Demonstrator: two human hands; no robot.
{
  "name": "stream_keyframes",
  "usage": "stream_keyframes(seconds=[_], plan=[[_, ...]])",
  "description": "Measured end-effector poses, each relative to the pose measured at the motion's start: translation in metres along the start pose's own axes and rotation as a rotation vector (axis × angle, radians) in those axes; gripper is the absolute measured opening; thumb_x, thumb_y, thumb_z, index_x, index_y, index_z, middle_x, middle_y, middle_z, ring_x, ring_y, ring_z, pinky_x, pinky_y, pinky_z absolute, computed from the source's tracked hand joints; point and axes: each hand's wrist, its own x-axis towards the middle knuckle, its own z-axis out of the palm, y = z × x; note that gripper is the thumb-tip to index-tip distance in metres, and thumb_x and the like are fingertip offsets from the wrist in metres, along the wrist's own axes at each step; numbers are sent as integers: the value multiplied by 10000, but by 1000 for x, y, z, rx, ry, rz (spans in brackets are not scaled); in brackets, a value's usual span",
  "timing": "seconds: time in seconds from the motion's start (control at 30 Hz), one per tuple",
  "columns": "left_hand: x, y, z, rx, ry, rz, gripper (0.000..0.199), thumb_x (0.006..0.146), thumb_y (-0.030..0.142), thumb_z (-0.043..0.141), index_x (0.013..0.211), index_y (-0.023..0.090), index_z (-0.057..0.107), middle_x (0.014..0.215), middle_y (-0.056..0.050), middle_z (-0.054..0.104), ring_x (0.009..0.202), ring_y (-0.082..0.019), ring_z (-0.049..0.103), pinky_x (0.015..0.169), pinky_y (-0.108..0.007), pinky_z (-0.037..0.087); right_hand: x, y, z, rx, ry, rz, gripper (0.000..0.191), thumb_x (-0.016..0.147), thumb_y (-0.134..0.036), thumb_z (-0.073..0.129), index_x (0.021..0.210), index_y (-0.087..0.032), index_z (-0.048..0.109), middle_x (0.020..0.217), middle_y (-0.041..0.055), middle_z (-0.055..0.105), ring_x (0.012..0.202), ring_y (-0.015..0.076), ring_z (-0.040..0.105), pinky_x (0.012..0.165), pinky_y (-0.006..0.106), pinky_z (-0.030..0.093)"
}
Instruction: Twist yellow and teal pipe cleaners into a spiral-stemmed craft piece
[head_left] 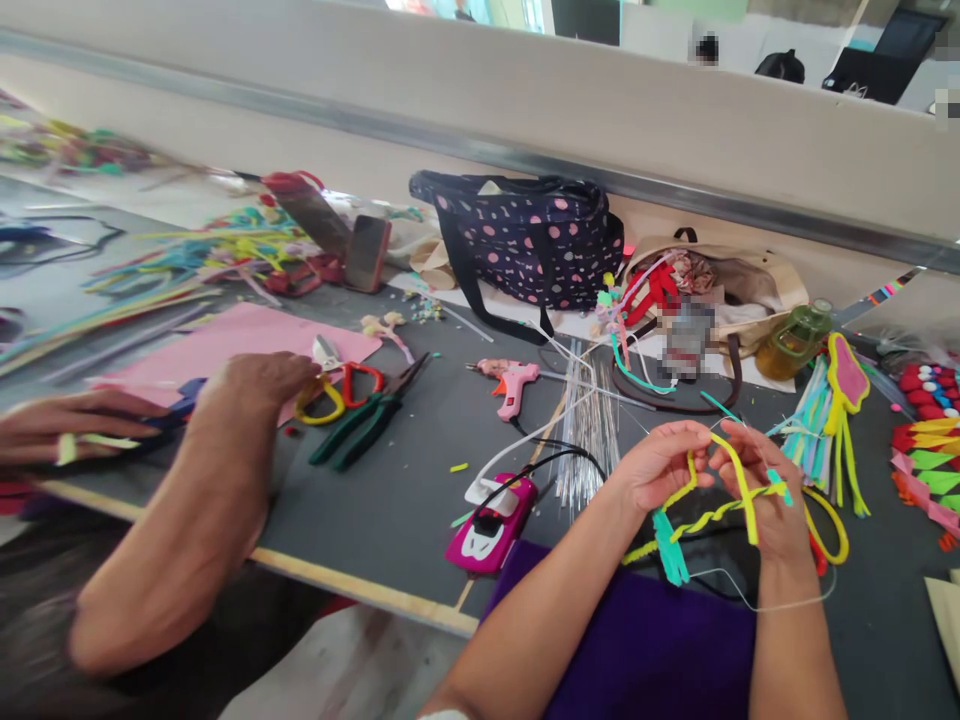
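A yellow pipe cleaner (735, 465) is bent into a loop between my two hands. My left hand (671, 468) pinches one side of it with thumb and fingers. Opposite, my right hand (765, 485) has curled fingers on the other side of the same piece. Below them hangs a twisted yellow length with a turquoise pipe cleaner piece (670, 548) wrapped on it, and a thin pale wire curves beneath. A finished-looking tassel with a yellow and pink top (849, 375) lies beyond my right hand.
A co-worker's hand (259, 385) reaches over pink paper (247, 335) at left. Pliers (364, 430), a pink glue gun (516, 385), a magenta device (491, 530) and a bundle of silvery wires (589, 430) lie on the grey table. A dark patterned bag (525, 240) stands behind.
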Motion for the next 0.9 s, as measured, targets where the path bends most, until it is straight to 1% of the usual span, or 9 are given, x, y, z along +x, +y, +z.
stream_keyframes(seconds=[0.07,0.13,0.23,0.43,0.5,0.6,0.67,0.77,0.9], plan=[[0,1,1,1,21,32,252,643,253,804,720,107,614,555,12,550,486,-82,534,494,-197,478,0,2,3,-14,-25,-54,384,760,-304,721,1138,-269,663,796,12,678,698,154,632,625,283,512],[-1,2,1,-4,34,46,236,643,237,797,719,104,618,549,13,554,472,-79,534,480,-187,462,-1,4,3,-27,-33,-76,289,769,-304,704,1053,-256,688,790,17,685,678,154,623,607,280,493],[-1,3,1,-18,51,42,218,644,217,789,730,109,621,567,8,572,482,-86,547,455,-185,447,-2,7,3,-51,0,-46,199,781,-321,675,960,-238,697,840,37,709,621,136,580,548,260,450],[0,3,3,1,77,48,221,645,219,792,745,113,627,579,11,582,471,-77,544,417,-163,411,-5,4,10,76,11,44,309,819,-371,625,1088,-235,688,935,83,735,577,131,540,466,258,395],[-1,3,4,11,63,45,220,648,225,792,743,112,628,578,12,578,462,-72,534,409,-162,406,-4,2,12,103,22,37,312,815,-408,628,1061,-231,703,929,90,740,565,134,531,454,264,385],[-2,3,6,3,30,39,225,636,223,800,747,115,636,575,13,577,456,-71,521,400,-164,402,-3,0,14,153,57,-4,295,754,-433,694,972,-236,720,893,77,743,536,123,515,443,260,381],[-3,2,8,1,7,37,222,634,222,802,745,112,644,578,5,585,459,-71,517,400,-163,399,-2,-1,15,169,102,-9,262,725,-417,726,915,-238,713,850,62,740,533,121,536,428,244,381],[-4,2,9,11,-22,25,210,653,234,795,726,101,650,584,-10,591,469,-68,515,406,-160,397,-3,-2,18,145,167,18,208,728,-377,732,860,-224,681,813,59,729,558,134,596,404,219,386],[-3,2,7,-8,-4,31,190,670,222,775,735,103,643,580,-3,570,477,-74,517,413,-163,416,-3,-5,20,107,208,25,202,748,-334,725,892,-211,657,843,67,727,579,133,620,412,205,411]])
